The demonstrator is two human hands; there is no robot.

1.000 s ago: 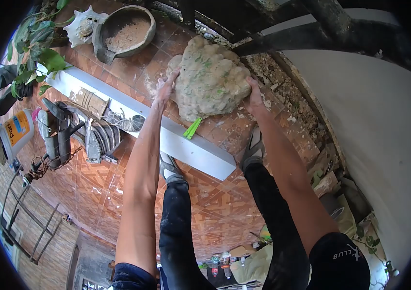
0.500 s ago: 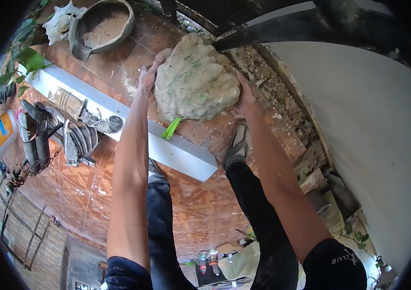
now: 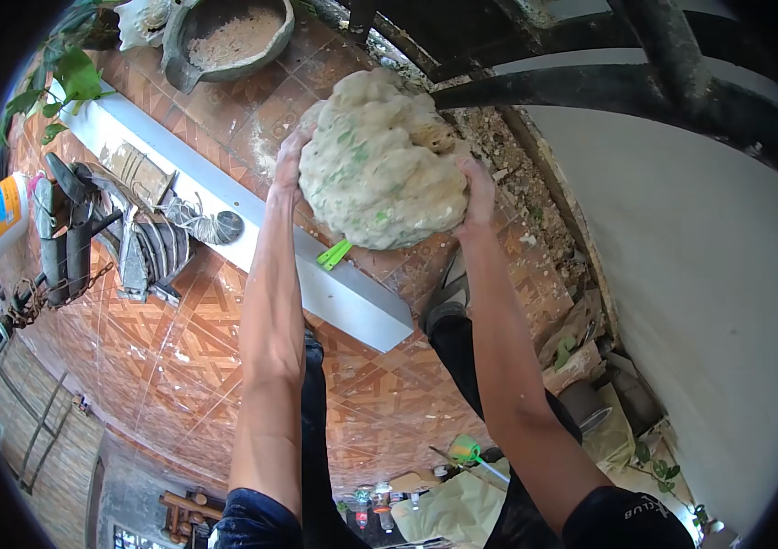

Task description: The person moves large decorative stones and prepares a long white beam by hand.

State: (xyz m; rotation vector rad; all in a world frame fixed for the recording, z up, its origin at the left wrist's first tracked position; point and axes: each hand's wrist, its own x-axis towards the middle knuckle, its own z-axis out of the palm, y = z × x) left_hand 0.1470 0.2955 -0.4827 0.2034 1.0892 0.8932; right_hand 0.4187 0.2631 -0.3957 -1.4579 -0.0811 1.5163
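Head view: my left hand [image 3: 288, 163] and right hand [image 3: 478, 194] spread against opposite sides of the lumpy rock [image 3: 375, 169], just beyond the white beam [image 3: 352, 297] — I'd want both palms low and level, since its uneven bulk could tip.

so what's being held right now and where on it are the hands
A big, lumpy pale rock-like piece, gripped at its opposite sides: left hand on one, right hand on the other.
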